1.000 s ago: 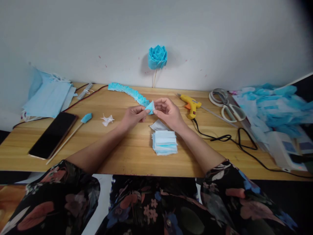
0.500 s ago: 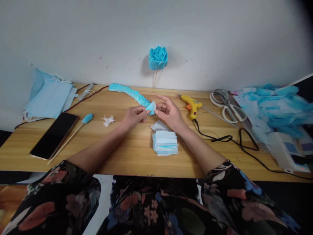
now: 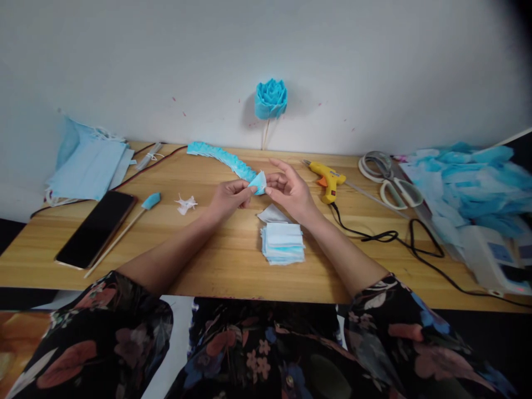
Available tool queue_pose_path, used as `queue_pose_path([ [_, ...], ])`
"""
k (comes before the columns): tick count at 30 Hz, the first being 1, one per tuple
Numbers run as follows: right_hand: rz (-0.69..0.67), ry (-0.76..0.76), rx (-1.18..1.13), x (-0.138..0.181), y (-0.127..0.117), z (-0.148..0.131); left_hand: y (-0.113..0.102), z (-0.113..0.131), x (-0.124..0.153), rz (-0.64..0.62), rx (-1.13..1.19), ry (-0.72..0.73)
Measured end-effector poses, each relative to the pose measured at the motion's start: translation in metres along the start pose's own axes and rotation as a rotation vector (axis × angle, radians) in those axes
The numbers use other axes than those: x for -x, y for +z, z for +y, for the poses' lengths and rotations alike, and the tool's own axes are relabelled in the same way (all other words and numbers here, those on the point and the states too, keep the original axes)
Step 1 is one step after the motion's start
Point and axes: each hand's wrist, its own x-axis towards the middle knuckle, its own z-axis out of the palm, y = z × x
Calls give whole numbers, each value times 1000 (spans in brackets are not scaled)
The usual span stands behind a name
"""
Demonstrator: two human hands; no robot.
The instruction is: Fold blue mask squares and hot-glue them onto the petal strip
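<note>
Between my two hands is a small folded piece of blue mask fabric (image 3: 258, 183), bent to a point. My left hand (image 3: 231, 198) pinches its left side between thumb and fingers. On its right edge my right hand (image 3: 288, 191) closes thumb and fingertips, with the index finger raised. Just behind them a curved row of folded blue pieces (image 3: 222, 157) runs off to the back left. Nearer to me lies a stack of cut pale-blue squares (image 3: 283, 244), with a loose whitish piece (image 3: 272, 214) at its top edge.
A blue fabric rose (image 3: 271, 100) on a stick leans at the wall. Left are face masks (image 3: 85, 166), a phone (image 3: 96, 229), a blue-tipped stick (image 3: 120, 239) and white scraps (image 3: 185, 204). Right are a yellow glue gun (image 3: 328, 178), its cord, scissors (image 3: 399, 193), tape (image 3: 372, 165) and blue scraps (image 3: 469, 183).
The view has shifted slightly, so everything sits a little further right. My hands keep nearly the same hold on the folded piece.
</note>
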Motion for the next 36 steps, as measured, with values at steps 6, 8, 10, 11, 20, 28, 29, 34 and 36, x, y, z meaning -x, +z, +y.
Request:
queue_pose_path([
  [6, 24, 10, 0, 0, 0, 1, 0, -1, 0, 36, 8, 28],
  [8, 33, 0, -7, -1, 0, 2, 0, 0, 0, 42, 6, 31],
  [10, 44, -8, 9, -1, 0, 4, 0, 1, 0, 52, 6, 33],
  [11, 50, -10, 26, -1, 0, 4, 0, 1, 1, 58, 7, 35],
  [20, 37, -43, 113, 1, -1, 2, 0, 2, 1, 59, -13, 28],
  [28, 73, 2, 96, 1, 1, 2, 0, 1, 1, 19, 11, 17],
  [29, 77, 7, 91, 1, 1, 1, 0, 1, 2, 9, 15, 19],
  [34, 88, 31, 77, 1, 2, -1, 0, 2, 3, -9, 30, 15],
  [36, 91, 36, 73, 1, 2, -1, 0, 3, 3, -13, 22, 11],
])
